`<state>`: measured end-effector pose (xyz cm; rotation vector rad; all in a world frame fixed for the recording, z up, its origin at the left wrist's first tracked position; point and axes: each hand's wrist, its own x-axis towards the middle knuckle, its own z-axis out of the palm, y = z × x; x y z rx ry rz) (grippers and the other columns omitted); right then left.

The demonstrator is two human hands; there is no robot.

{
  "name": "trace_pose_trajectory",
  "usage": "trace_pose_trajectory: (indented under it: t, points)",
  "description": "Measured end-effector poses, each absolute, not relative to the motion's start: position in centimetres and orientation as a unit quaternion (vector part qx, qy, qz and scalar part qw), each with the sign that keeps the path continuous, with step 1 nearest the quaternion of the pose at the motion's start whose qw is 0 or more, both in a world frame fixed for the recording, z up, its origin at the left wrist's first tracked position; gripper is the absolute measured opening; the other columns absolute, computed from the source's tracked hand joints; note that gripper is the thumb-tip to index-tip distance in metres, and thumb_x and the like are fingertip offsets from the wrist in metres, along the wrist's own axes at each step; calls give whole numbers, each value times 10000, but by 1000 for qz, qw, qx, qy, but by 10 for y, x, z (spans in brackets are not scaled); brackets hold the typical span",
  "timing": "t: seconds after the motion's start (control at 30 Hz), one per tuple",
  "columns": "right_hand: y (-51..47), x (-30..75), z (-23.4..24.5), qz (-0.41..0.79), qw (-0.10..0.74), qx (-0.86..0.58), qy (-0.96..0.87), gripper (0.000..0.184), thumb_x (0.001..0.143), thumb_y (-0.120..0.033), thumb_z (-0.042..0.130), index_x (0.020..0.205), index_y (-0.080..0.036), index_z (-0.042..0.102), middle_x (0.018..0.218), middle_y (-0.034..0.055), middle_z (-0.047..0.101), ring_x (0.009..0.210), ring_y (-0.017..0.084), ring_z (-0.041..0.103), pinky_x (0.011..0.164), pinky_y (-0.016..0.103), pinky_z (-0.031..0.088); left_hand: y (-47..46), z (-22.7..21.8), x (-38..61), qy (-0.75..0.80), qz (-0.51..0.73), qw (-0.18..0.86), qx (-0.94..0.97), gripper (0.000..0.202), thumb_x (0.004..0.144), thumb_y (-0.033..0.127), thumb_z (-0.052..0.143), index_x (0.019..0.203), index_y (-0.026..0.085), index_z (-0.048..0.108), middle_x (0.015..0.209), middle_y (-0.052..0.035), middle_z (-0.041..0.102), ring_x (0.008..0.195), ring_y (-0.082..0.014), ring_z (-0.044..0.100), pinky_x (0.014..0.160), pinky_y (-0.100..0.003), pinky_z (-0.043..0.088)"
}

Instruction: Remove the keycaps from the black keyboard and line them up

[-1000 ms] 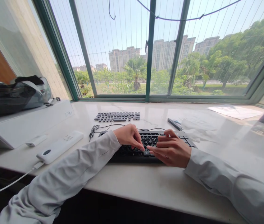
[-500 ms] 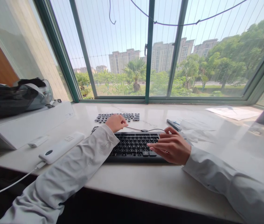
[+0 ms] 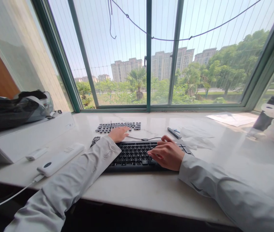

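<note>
A black keyboard (image 3: 132, 154) lies on the white countertop, most of its key positions bare, with a few keycaps (image 3: 148, 162) seated in the bottom row. Beyond it, loose black keycaps (image 3: 103, 126) are laid out in rows. My left hand (image 3: 118, 134) reaches over the keyboard's far edge to the near side of these rows, its fingers stretched out; its fingertips partly cover some keycaps. Over the right part of the keyboard is my right hand (image 3: 167, 154), fingers bent and apart, fingertips just above the key positions. I see nothing held in either hand.
The keyboard's cable (image 3: 144, 139) runs behind it, bundled at the left (image 3: 95, 140). Dark pen-like tools (image 3: 174, 132) and crumpled clear plastic (image 3: 196, 138) lie to the right. A white power strip (image 3: 61, 159) and a white box (image 3: 30, 137) bearing a dark bag stand left.
My left hand has gone from the cable to the keycap rows, its fingers straightening. My right hand's fingers have drawn closer together over the keys. The camera view has shifted slightly.
</note>
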<state>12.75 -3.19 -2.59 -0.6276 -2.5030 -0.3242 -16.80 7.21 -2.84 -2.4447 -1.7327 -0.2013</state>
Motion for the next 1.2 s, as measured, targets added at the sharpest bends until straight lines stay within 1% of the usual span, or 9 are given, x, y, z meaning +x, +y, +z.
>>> trace_pose_trajectory:
  t: [0.1, 0.2, 0.33, 0.4, 0.57, 0.77, 0.9, 1.03, 1.2]
  points:
    - [-34, 126, -26, -113, 258, -237, -930, 301, 961, -298, 488, 772, -241, 715, 593, -22, 671, 618, 130, 524, 836, 348, 290, 77, -32, -168, -579, -44, 65, -812, 497, 934, 391, 469, 1427, 332, 456, 1418, -18, 542, 1235, -245, 564, 1045, -375, 431]
    - [-33, 125, -28, -110, 266, -230, -930, 311, 966, -304, 482, 782, -231, 720, 607, -12, 683, 628, 133, 533, 839, 356, 290, 79, -32, -168, -575, -47, 77, -813, 486, 946, 390, 437, 1429, 342, 450, 1393, -22, 567, 1225, -251, 571, 1030, -380, 442]
    - [-31, 125, -31, -114, 272, -227, -928, 313, 970, -304, 481, 795, -219, 725, 629, -4, 695, 633, 129, 543, 848, 361, 293, 78, -32, -167, -555, -49, 89, -825, 516, 941, 369, 446, 1454, 349, 400, 1481, -3, 470, 1252, -232, 548, 1043, -359, 435]
    - [-30, 125, -32, -117, 266, -232, -928, 313, 968, -305, 486, 780, -218, 721, 624, -9, 690, 634, 125, 547, 856, 360, 292, 79, -33, -167, -548, -37, 83, -831, 502, 942, 360, 446, 1444, 345, 419, 1482, 5, 470, 1255, -221, 545, 1047, -343, 433]
    - [-30, 124, -33, -112, 261, -235, -930, 327, 958, -315, 499, 722, -221, 706, 607, -16, 677, 632, 118, 556, 862, 352, 295, 78, -32, -166, -538, -43, 79, -838, 413, 963, 355, 394, 1355, 349, 523, 1372, 16, 585, 1216, -214, 574, 1031, -343, 442]
    - [-30, 124, -34, -112, 255, -234, -931, 335, 963, -324, 487, 734, -223, 710, 605, -13, 671, 630, 118, 554, 868, 348, 297, 77, -31, -164, -529, -57, 78, -843, 490, 951, 352, 437, 1441, 345, 426, 1453, 5, 505, 1270, -223, 532, 1031, -349, 440]
    - [-31, 123, -33, -106, 245, -238, -934, 332, 958, -327, 494, 727, -223, 708, 593, -12, 661, 638, 127, 550, 871, 351, 294, 79, -31, -162, -521, -52, 69, -849, 408, 945, 429, 466, 1339, 368, 554, 1354, 9, 601, 1203, -230, 587, 1009, -342, 449]
    - [-32, 123, -32, -97, 245, -240, -934, 320, 955, -315, 496, 730, -227, 707, 576, -20, 648, 621, 126, 535, 861, 349, 292, 75, -29, -158, -503, -77, 73, -858, 301, 927, 435, 513, 1163, 340, 674, 1241, 11, 676, 1147, -220, 620, 995, -329, 448]
    - [-32, 124, -32, -92, 252, -237, -934, 312, 961, -319, 489, 762, -237, 715, 581, -27, 651, 617, 128, 528, 855, 351, 289, 72, -27, -156, -490, -105, 67, -863, 245, 907, 370, 565, 1111, 318, 691, 1075, 34, 740, 1042, -195, 667, 933, -298, 478]
